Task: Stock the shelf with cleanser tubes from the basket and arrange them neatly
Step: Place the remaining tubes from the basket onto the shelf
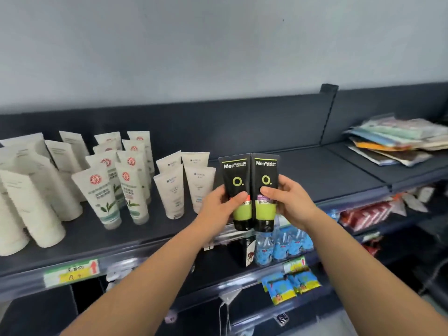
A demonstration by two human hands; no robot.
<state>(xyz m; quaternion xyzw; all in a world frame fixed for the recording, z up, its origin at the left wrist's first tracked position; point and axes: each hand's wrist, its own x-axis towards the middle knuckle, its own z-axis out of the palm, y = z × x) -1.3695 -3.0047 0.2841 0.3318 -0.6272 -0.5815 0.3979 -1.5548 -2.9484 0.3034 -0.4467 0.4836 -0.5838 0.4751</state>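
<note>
Over the front lip of the top shelf (315, 173), to the right of the stocked rows, we list two black-and-green cleanser tubes. They are upright, caps down, with their labels facing us.

Item 1, left tube (235, 177): our left hand (223, 202) holds it at the lower half. The thumb lies across the front and the remaining fingers (218, 190) wrap behind.

Item 2, right tube (265, 174): our right hand (292, 202) holds it the same way, and its fingers (282, 183) curl round the outer edge. Both hands are clenched on stock, so neither is free.

Relation: the two tubes touch along their inner edges and their tops are level.

Position: the caps hang at the shelf lip. They appear not yet to rest on the shelf, though the wide-angle view leaves this uncertain.

Neighbours: small white tubes (184, 183) stand just to the left. Beyond them are red-seal tubes (116, 175), then large plain tubes (29, 190). Flat packets (392, 141) lie past the divider (327, 112). The basket is not in view.

Step in hand: we judge this to be placement, with the pair presented to the bare stretch of shelf beside the small white tubes.

Next move calls for: pushing both tubes back onto the shelf and setting them down on their caps. They should stand just beside the small white tubes with labels forward. We should let go only once each stands steady, as tall tubes on narrow caps may topple.
</note>
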